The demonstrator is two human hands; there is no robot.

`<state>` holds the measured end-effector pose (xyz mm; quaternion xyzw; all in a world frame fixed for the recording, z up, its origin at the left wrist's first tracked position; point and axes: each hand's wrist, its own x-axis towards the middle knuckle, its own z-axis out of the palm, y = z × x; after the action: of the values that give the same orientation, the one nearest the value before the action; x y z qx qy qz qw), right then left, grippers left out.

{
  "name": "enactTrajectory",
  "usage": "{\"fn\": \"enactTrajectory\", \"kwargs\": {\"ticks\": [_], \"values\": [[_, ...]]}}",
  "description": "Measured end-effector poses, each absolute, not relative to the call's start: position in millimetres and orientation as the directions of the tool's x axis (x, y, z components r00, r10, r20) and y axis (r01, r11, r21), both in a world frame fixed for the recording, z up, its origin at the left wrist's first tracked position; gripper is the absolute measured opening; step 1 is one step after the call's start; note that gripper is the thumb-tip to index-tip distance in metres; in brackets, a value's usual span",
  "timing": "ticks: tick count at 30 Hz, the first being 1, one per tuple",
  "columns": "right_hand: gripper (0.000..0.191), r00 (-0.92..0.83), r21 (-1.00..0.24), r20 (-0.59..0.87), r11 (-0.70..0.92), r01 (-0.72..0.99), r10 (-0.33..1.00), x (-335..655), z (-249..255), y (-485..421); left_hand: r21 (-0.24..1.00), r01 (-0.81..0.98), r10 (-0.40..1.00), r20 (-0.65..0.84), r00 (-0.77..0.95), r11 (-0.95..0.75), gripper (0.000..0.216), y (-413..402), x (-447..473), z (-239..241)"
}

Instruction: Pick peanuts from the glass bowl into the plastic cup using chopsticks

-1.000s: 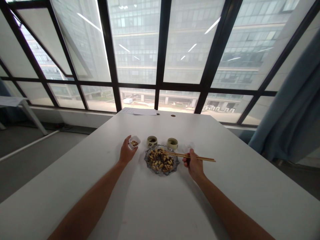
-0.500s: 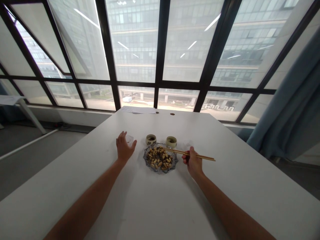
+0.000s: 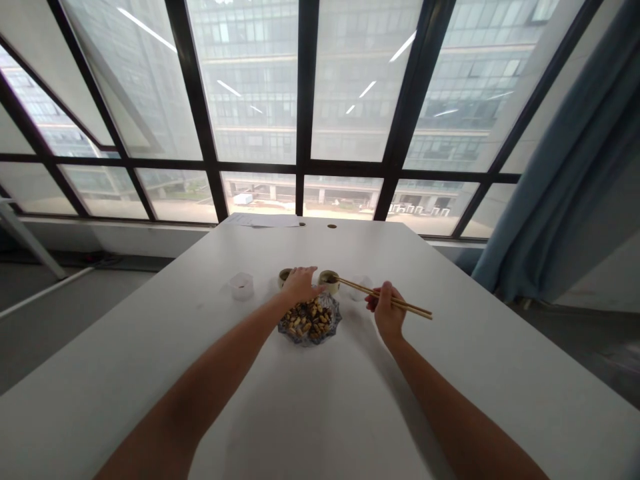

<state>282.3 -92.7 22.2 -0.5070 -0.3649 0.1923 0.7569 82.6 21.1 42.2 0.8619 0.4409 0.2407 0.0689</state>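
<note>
My right hand (image 3: 389, 313) grips a pair of wooden chopsticks (image 3: 416, 309), their tips at the right small pale cup (image 3: 329, 288). Whether the tips hold anything is too small to tell. My left hand (image 3: 300, 287), fingers stretched out and thumb apart, reaches over the far side of a scalloped glass dish (image 3: 337, 320) towards that cup; I cannot tell if it touches it. Brown and tan shelled-looking nuts (image 3: 309, 321) fill the dish. Partly hidden behind my left hand is the left small cup (image 3: 285, 276), dark inside.
A small clear plastic container (image 3: 242, 287) stands on the left of the white table (image 3: 280, 413); another clear container (image 3: 360, 288) is behind the chopsticks. Papers (image 3: 265, 221) lie at the far edge by the windows. A blue curtain (image 3: 540, 180) hangs at right.
My left hand has left the clear container on the left and moved right, over the dish. The chopstick tips have gone from above the nuts to the right cup. The view has shifted slightly right.
</note>
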Motion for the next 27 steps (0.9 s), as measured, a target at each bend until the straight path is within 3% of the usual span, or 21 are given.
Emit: {"fn": "enactTrajectory", "kwargs": {"ticks": [3,6,13,21,27], "values": [[0.051,0.594,-0.878,0.467,0.420,0.227,0.655,282,19,-94,0.291,0.758,0.811,0.233,0.536,-0.584,0.072,30,111,45],[0.048,0.526,-0.834,0.552,0.412,0.368,0.647,286,14,-94,0.348,0.787,0.857,0.124,0.499,-0.509,0.078,38,127,43],[0.042,0.260,-0.613,0.722,0.419,0.670,0.641,296,8,-94,0.419,0.703,0.818,0.253,0.517,-0.575,0.084,38,132,40],[0.040,0.108,-0.533,0.737,0.475,0.700,0.668,288,18,-87,0.463,0.674,0.815,0.256,0.520,-0.576,0.082,36,133,38],[0.047,0.275,-0.659,0.691,0.426,0.620,0.668,286,34,-95,0.493,0.701,0.850,0.198,0.487,-0.516,0.080,42,128,36]]}}
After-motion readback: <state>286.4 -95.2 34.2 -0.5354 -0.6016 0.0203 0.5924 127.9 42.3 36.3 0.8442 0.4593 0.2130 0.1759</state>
